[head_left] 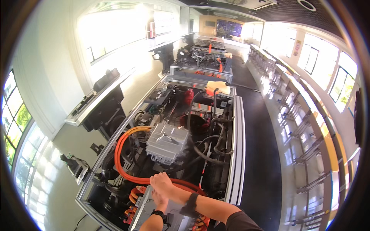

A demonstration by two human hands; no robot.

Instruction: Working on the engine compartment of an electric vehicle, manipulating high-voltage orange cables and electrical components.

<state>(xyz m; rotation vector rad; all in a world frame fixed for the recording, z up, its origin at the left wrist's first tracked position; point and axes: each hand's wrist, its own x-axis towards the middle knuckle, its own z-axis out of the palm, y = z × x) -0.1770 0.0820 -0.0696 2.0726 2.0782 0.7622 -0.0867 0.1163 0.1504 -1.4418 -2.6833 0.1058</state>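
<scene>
My right hand (162, 184) is closed, its fingers curled down at the far edge of a silver metal housing (175, 210); what it grips is hidden. Directly below and partly behind it is my left hand (159, 198), touching or nearly touching it, with its fingers covered. Thick orange cables (120, 154) loop from a finned grey metal box (167, 142) round to just beyond my hands. On that box's lid lies a small shiny metal piece (166, 136), too small to name. More orange cables with connectors (133, 196) sit left of the housing.
An aluminium frame (238, 154) encloses the machinery, with black hoses (202, 154) and a yellowish tank (217, 87) inside. A second framed rig (202, 63) stands beyond. A dark bench (102, 104) is at left; a long row of tables (304, 115) lines the right.
</scene>
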